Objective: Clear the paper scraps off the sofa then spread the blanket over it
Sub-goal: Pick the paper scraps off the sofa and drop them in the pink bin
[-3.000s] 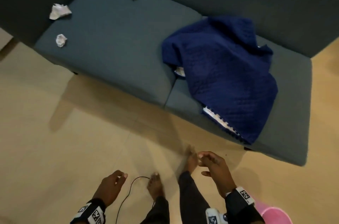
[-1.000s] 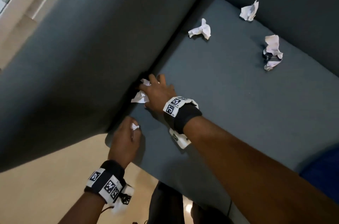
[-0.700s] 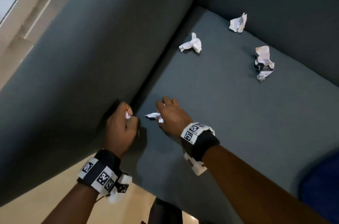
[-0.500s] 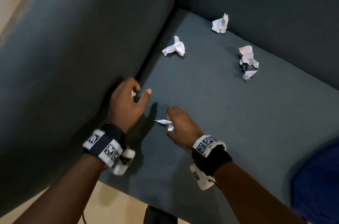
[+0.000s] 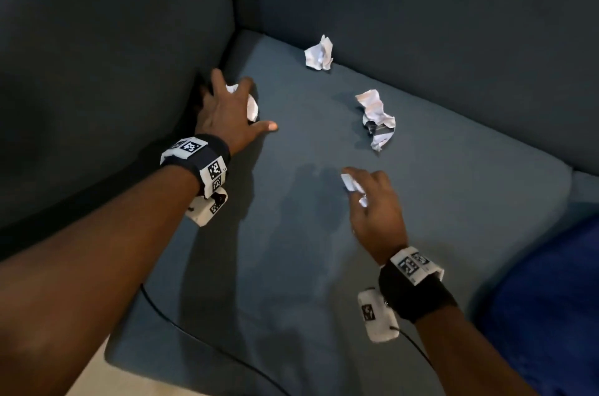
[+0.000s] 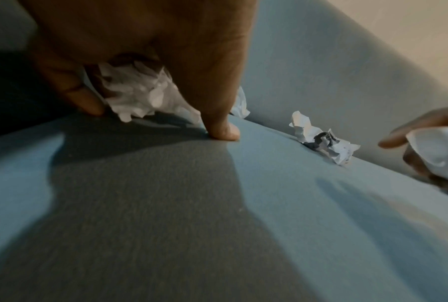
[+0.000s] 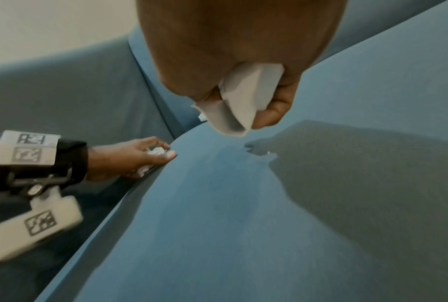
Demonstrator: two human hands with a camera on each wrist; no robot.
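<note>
Fingers (image 5: 223, 84) of my left hand (image 5: 227, 113) are spread and curling over a white scrap (image 5: 252, 105) at the seam where the seat (image 5: 291, 249) meets the sofa's left armrest (image 5: 113, 55). The left wrist view shows crumpled paper bunched under the palm with the fingertips pressed to the cushion, so I judge this hand is closing on it, the grip not yet finished. My right hand (image 5: 372, 204) is well apart from the left, hovering low over the middle of the seat, curled round a folded scrap of its own (image 7: 241, 98), pinched between thumb and fingers.

Outward from there, two loose scraps remain. The long one (image 5: 376, 118) lies straight ahead of my right hand, near it, its long axis running roughly away from me toward the backrest (image 5: 421, 6). The small ball (image 5: 319, 53) sits farther back, just beside the backrest, between the lines of the two hands and a little nearer the left.

So the right hand is the nearer one for the long scrap. It would reach forward, though it already carries paper and has little room to spare. The left, once loaded, has the shorter path to the ball.

Blanket (image 5: 551, 314): a dark blue heap at my far right on the seat, untouched.
</note>
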